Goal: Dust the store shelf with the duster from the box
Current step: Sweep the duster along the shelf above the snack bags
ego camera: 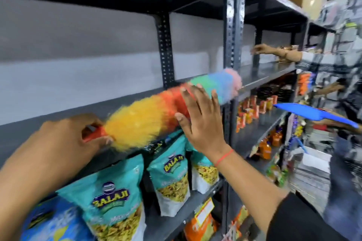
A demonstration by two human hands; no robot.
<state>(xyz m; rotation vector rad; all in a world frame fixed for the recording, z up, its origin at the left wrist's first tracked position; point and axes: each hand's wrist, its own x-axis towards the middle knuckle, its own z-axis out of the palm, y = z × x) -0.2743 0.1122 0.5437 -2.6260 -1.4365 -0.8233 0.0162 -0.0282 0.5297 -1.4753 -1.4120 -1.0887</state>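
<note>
A fluffy rainbow duster [148, 115] lies along the front edge of a bare grey metal shelf [64, 121], its yellow end near me and its pink tip [234, 78] at the dark upright post [232, 31]. My left hand [58, 141] is shut on the duster's red handle at the lower left. My right hand [201, 121] is held flat, fingers spread, against the red and green part of the duster, holding nothing. The box is not in view.
Teal snack bags [115, 197] stand on the shelf below the duster, and smaller packets [254, 107] fill the shelves to the right. Another person's arm [278, 53] reaches onto the far shelf at the right. A blue plastic object [311, 115] juts out there too.
</note>
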